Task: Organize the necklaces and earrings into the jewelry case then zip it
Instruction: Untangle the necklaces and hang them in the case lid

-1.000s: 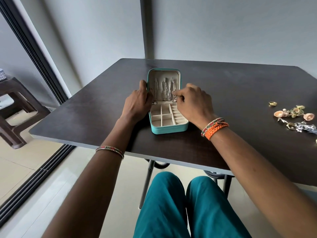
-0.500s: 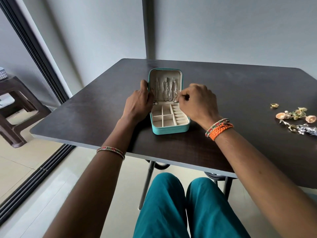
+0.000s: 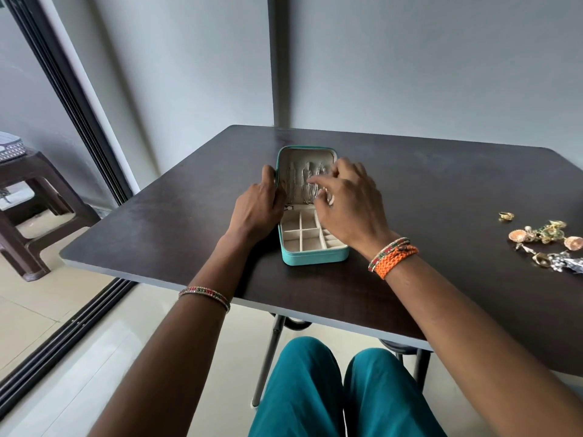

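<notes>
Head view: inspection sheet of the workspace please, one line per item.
Surface: dark table.
Job's things: teal jewelry case open, chains in lid, visible tray compartments empty; earrings loose at table's right.
Clutter: nothing seen.
Grippers: left hand holds the lid's left edge; right hand, fingers spread, over the chains.
Cables: nothing seen.
Surroundings: grey wall, brown stool, sliding-door track.

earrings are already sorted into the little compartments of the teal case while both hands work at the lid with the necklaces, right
Not quite. The head view shows the earrings loose on the table, right of the teal case, whose visible compartments look empty. The rest holds: the left hand and right hand are at the lid, by the necklaces.
</notes>
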Available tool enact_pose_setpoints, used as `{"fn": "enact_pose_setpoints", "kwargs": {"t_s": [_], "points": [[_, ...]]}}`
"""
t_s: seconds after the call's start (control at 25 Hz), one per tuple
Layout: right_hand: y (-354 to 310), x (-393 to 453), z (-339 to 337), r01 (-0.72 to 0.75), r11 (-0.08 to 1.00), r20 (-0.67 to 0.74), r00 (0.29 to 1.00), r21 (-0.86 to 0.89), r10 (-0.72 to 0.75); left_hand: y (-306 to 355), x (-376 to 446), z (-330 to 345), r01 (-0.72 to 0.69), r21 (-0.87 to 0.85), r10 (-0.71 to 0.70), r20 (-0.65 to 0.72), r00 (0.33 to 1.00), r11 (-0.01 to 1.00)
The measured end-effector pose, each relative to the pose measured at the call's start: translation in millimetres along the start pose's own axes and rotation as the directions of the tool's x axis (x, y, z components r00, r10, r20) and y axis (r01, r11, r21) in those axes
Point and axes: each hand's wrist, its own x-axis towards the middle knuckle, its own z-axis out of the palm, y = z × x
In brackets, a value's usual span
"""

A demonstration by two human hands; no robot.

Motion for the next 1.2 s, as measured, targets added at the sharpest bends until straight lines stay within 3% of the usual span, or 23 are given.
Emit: {"fn": "enact_pose_setpoints", "kwargs": {"t_s": [0.16,0.64,0.8,1.08,1.2], "points": [[-4.6,-0.9,10.9,0.048,0.991,0.1,0.994,-0.126,-0.036,0.1,-1.1,0.3,-0.018,-0.001,0.018,-0.009,1.0,1.0],[-3.4,-2.7,9.6,-0.015,1.0,0.113,0.993,-0.019,0.017,-1.3,-0.3,0.9,-0.029,0.004,0.029,-0.019,0.999,1.0],[-5.8,0.9,10.2,-0.003,0.998,0.059,0.998,-0.056,0.006,-0.8,-0.3,0.6,-0.019,0.004,0.019,-0.001,1.0,1.0],[-5.2,-3.3,13.0,0.037,0.995,0.167,0.986,-0.092,-0.021,-0.1,0.0,-0.5,0.02,0.015,-0.02,0.016,1.0,1.0],[-4.9,-3.4,12.0,0.039,0.994,0.147,0.989,-0.102,-0.024,-0.1,-0.7,-0.6,0.024,0.014,-0.024,0.016,1.0,1.0]]}}
